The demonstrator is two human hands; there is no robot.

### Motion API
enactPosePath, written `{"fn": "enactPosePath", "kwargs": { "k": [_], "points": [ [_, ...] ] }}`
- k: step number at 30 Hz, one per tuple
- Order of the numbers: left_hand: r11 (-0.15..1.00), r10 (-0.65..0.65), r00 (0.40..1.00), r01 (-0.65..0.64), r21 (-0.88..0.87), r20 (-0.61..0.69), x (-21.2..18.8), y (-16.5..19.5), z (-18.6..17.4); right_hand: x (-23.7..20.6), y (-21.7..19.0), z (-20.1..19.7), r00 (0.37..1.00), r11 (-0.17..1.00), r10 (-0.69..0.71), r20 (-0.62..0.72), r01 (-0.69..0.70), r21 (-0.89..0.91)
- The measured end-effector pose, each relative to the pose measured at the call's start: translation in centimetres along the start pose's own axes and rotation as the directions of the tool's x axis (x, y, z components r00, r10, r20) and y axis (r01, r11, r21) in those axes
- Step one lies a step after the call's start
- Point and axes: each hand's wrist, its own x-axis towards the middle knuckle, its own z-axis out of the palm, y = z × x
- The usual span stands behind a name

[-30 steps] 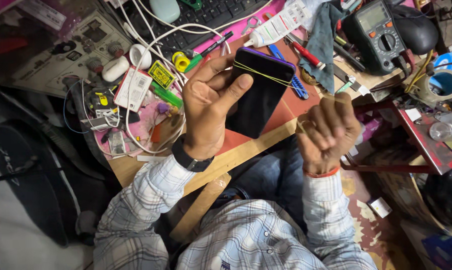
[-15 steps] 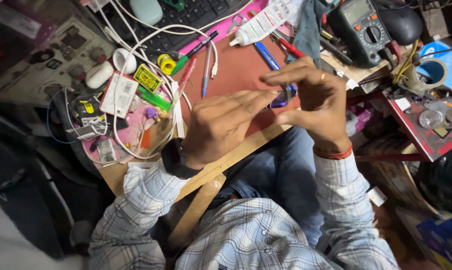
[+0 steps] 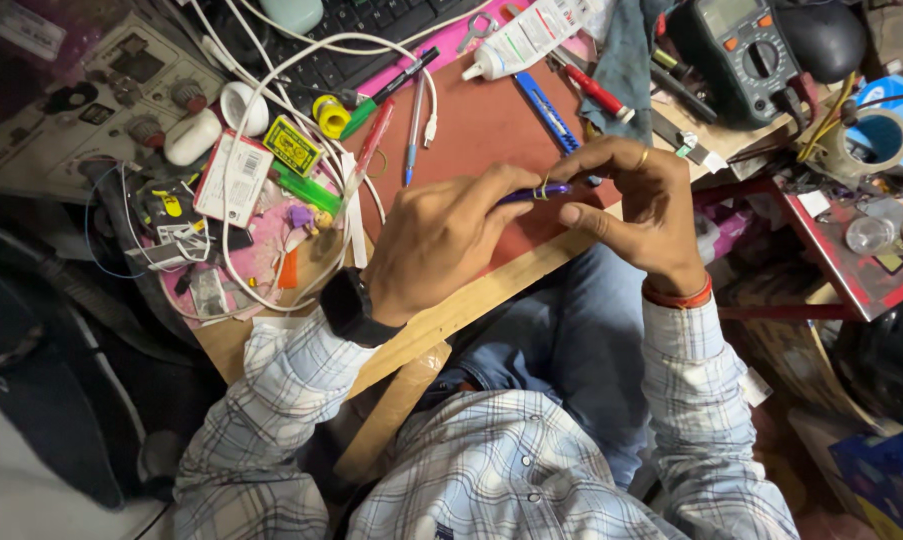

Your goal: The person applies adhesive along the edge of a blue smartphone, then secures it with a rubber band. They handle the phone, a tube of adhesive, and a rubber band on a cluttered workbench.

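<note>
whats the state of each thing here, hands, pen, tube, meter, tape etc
left hand: closed around the purple pen, over the red mat
right hand: fingertips pinching at the pen's other end
purple pen: held level between both hands, a yellow band looped around it
red mat: flat on the desk, partly covered
white tube: lying on its side, capped
multimeter: lying face up
tape roll: lying flat
white cable: loose, looped across the clutter

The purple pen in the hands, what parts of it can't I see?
Head view only:
- purple pen: rear end hidden in the left hand.
- Its tip: covered by the right hand fingers.
- yellow rubber band around it: too small to see how it is wound.
</note>
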Motion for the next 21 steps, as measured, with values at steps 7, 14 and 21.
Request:
{"fn": "enactPosePath", "kwargs": {
  "k": [7,14,21],
  "points": [
    [0.998,0.044,0.999,-0.043,-0.053,0.014,0.6,-0.8,1.2,-0.1,0.3,-0.1,0.971,0.936,-0.239,0.026,0.238,-0.26],
    [0.999,0.015,0.999,-0.016,0.029,0.037,0.7,-1.9,2.3,0.7,1.8,-0.6,0.978,0.933,-0.2,0.052,0.206,-0.296],
    [0.979,0.025,0.998,-0.038,0.201,0.064,1.1,-3.2,3.1,0.6,4.4,-0.9,0.992,0.978,-0.124,-0.006,0.121,-0.169]
  ]
}}
